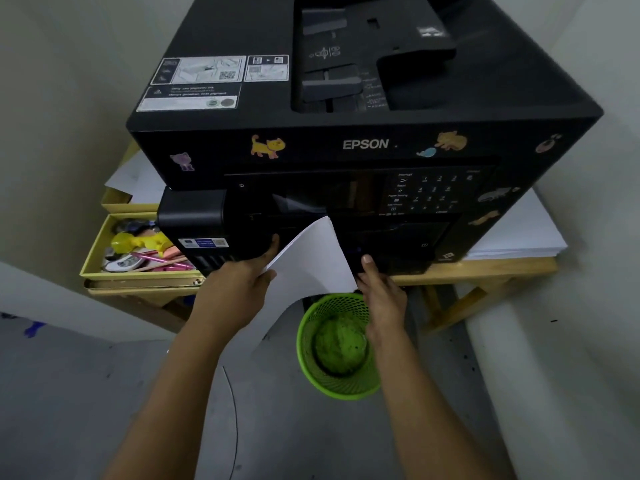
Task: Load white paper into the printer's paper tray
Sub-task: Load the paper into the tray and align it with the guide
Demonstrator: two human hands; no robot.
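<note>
Big black Epson printer sitting on a light wooden desk, taking up most of the top and reaching right to the front edge. Cartoon cat stickers scattered along the front panel above the keypad.

White paper held up in front of the printer's lower front, curled and tilted, top corner up near the control panel, bottom edge hanging past the desk's front edge. Not in the tray — tray itself hard to make out in the dark front, so can't tell whether it's pulled out.

Left hand gripping the paper's left edge, thumb over the sheet, one finger stretched up touching the printer's front. Right hand at the paper's right lower edge, fingers curled there, thumb pointing up against the dark front; looks like a pinch on the sheet, though the contact is partly hidden behind the paper.

Stack of white sheets lying at the desk's right edge, beside the printer. Yellow box full of pens and odds and ends at the left edge — more loose paper behind it. Green mesh bin on the grey floor below the front edge, just under the right wrist.
</note>
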